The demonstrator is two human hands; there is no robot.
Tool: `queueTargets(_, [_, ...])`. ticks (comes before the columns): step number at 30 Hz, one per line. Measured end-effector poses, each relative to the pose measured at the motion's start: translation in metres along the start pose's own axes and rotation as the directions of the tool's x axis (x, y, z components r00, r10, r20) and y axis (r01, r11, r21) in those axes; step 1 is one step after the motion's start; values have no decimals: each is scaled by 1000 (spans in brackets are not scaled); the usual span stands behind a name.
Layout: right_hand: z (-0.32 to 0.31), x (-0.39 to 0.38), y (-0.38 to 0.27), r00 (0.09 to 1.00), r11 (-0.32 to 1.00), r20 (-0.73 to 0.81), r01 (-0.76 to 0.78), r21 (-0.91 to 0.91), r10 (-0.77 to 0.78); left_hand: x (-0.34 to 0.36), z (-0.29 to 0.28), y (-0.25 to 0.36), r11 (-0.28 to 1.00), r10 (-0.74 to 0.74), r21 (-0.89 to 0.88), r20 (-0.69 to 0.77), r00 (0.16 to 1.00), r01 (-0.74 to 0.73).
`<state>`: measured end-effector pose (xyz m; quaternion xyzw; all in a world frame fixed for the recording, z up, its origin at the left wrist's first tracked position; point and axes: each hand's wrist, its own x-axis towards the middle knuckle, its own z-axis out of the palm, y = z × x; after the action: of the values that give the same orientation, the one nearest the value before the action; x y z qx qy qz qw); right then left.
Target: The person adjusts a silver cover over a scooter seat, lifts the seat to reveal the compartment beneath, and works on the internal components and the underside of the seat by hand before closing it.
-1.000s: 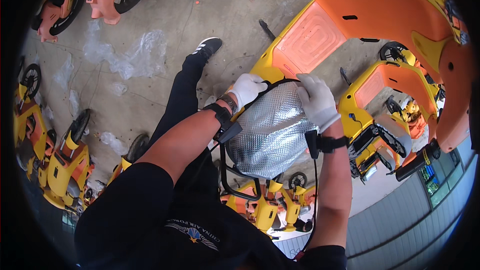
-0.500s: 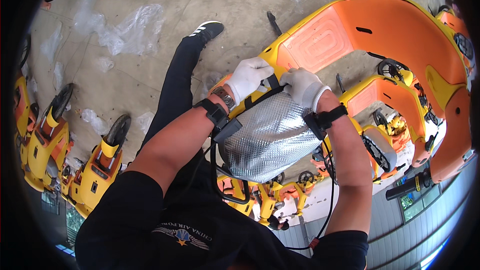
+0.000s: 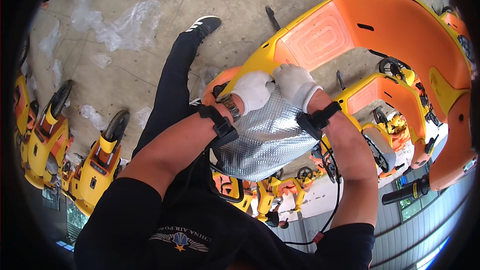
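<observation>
A silver quilted foil cover [image 3: 272, 142] lies over the seat of a yellow and orange scooter [image 3: 405, 25] right in front of me. My left hand [image 3: 252, 91], in a white glove, is closed at the cover's far edge, the fingers curled inward. Close beside it, my right hand [image 3: 296, 87], also gloved in white, is closed on the same edge near the scooter's yellow body panel. The fingertips and whatever part of the edge they pinch are largely hidden behind the gloves.
Several more yellow scooters [image 3: 97, 172] stand at the left, with others to the right and behind the seat. Crumpled clear plastic sheeting [image 3: 130, 25] lies on the concrete floor. The scooter's handlebar grip [image 3: 405, 192] sticks out at the lower right. A cable [image 3: 339, 200] hangs by my right arm.
My left hand has come down and nearer the right hand, turning its back upward. The black strap seen between the hands before is now covered by the gloves.
</observation>
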<state>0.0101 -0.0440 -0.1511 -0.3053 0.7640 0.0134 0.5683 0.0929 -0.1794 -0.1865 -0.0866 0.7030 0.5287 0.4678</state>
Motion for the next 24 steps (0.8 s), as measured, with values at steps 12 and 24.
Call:
queueTargets(12, [-17, 12, 47, 942, 971, 301, 77, 226, -145, 12, -14, -3, 991, 59, -125, 50, 997, -52])
queueTargets(24, [-13, 0, 21, 997, 998, 50, 52, 48, -54, 36, -12, 5, 985, 150, 62, 123, 981, -158])
